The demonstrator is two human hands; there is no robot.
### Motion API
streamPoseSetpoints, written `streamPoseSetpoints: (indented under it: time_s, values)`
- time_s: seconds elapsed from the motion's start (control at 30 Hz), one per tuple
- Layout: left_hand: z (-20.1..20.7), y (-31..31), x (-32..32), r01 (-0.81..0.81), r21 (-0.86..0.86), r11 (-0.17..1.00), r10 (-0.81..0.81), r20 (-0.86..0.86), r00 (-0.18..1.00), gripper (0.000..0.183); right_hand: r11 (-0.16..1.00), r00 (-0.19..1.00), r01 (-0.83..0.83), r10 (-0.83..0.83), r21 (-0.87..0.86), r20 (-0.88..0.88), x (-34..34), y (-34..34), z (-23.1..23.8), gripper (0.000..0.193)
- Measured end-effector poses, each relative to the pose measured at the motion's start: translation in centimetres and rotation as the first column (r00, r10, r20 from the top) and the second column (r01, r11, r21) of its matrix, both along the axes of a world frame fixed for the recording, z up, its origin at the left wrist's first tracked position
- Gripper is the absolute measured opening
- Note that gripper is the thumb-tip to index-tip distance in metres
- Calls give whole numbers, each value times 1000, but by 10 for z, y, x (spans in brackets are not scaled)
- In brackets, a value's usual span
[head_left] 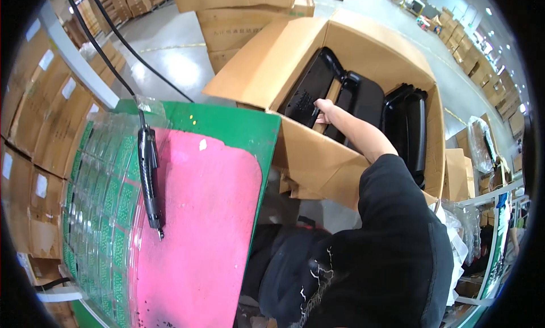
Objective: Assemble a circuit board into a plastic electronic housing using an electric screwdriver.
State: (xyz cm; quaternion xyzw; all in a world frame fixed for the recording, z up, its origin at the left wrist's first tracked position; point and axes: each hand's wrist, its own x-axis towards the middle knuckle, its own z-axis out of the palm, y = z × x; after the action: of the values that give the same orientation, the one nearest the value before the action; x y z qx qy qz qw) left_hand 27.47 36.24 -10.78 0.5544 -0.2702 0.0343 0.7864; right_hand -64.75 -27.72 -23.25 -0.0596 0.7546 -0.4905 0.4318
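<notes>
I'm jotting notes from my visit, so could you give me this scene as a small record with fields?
Left hand: not in view
Right hand: inside the box, at the cardboard divider; grip unclear
Cardboard box: open-topped, holding black moulded parts
Green worktop: left of the box, with a pink mat on it
Tool: black corded power screwdriver, tip toward the person
Left of mat: clear compartmented plastic tray

Flr. (366, 3), grey, glossy, w/ yellow line (184, 46). Brn. ctns. (42, 115), stacked, L side; ctn. rows (482, 69), far R. Ceil. lts. (489, 11), lit, upper R; green-top wktbl. (227, 119), L.
</notes>
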Motion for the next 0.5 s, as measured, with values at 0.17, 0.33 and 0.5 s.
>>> streamPoseSetpoints:
  time_s: [0.17, 0.33, 0.5]
  values:
    - [-13, -19, 7, -355, 280, 892, 161, 536, 829, 26, 933, 989, -1, 54, -360, 139, -25, 4, 59, 18]
    - [96, -203, -128, -128, 132, 983, 131, -10, 991, 55, 646, 743, -62, 539, -761, 397, -19, 21, 126, 24]
    - [147, -305, -227, -12, 484, 875, -113, 230, 967, 29, 759, 751, -94, 479, -645, 454, 198, 103, 221, 8]
